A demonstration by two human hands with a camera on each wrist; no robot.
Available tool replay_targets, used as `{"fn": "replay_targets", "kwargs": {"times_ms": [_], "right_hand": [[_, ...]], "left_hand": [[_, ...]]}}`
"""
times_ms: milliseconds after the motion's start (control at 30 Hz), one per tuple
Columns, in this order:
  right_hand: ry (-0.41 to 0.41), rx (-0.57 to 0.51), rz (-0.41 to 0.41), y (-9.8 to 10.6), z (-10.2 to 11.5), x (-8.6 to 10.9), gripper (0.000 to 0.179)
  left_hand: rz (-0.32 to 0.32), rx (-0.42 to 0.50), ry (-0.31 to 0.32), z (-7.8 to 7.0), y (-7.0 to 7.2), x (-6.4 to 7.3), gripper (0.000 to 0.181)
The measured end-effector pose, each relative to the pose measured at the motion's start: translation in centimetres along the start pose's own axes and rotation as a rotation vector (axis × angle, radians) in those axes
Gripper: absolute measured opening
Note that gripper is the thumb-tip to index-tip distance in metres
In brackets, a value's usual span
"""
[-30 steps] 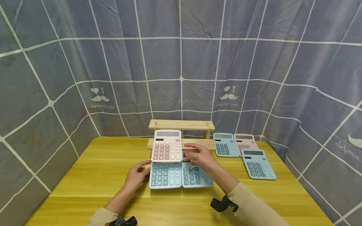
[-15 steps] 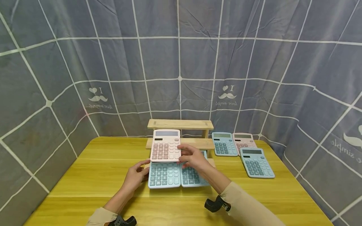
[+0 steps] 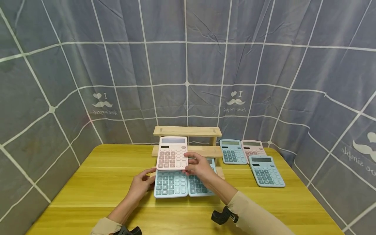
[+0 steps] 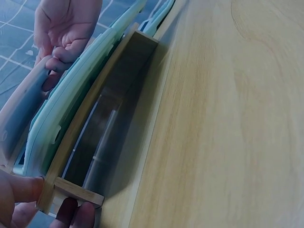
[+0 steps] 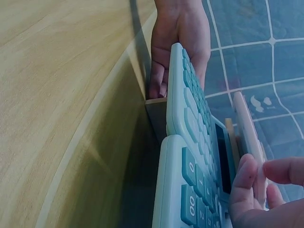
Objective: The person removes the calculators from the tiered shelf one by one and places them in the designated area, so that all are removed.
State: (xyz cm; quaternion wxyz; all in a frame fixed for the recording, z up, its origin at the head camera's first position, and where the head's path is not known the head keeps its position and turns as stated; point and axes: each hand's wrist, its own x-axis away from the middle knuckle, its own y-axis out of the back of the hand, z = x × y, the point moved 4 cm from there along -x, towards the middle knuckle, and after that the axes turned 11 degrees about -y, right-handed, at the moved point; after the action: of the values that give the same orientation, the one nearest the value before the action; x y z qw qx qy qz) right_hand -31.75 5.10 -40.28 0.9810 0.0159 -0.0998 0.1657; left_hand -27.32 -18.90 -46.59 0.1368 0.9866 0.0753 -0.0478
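My right hand [image 3: 200, 167] pinches the lower right edge of a pink calculator [image 3: 168, 155], thumb below and fingers above. That calculator leans on the middle tier of a stepped wooden stand [image 3: 188, 131]. Below it two light-blue calculators lean side by side on the lowest tier, the left one [image 3: 171, 187] and the right one [image 3: 196, 188]; the pink calculator and my right hand partly cover them. At the stand's left end my left hand [image 3: 138, 186] holds the wooden frame. The left wrist view shows its thumb [image 4: 23, 187] and fingertips [image 4: 78, 216] on either side of the wood.
To the right of the stand lie a blue calculator [image 3: 233, 153], a pink calculator [image 3: 254, 148] and another blue calculator [image 3: 267, 171] overlapping the pink one's lower edge. A grey checked curtain [image 3: 188, 65] surrounds the back and sides of the wooden table [image 3: 117, 160].
My right hand has moved left from beside the pink calculator and taken hold of its right edge. The left hand keeps its place on the stand.
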Motion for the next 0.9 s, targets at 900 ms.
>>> {"fn": "replay_targets", "kwargs": {"times_ms": [900], "right_hand": [[-0.044,-0.045,-0.002,2.1,0.7,1.7,0.050]], "left_hand": [[-0.006,-0.017,0.012,-0.2,0.1,-0.1,0.036]]}}
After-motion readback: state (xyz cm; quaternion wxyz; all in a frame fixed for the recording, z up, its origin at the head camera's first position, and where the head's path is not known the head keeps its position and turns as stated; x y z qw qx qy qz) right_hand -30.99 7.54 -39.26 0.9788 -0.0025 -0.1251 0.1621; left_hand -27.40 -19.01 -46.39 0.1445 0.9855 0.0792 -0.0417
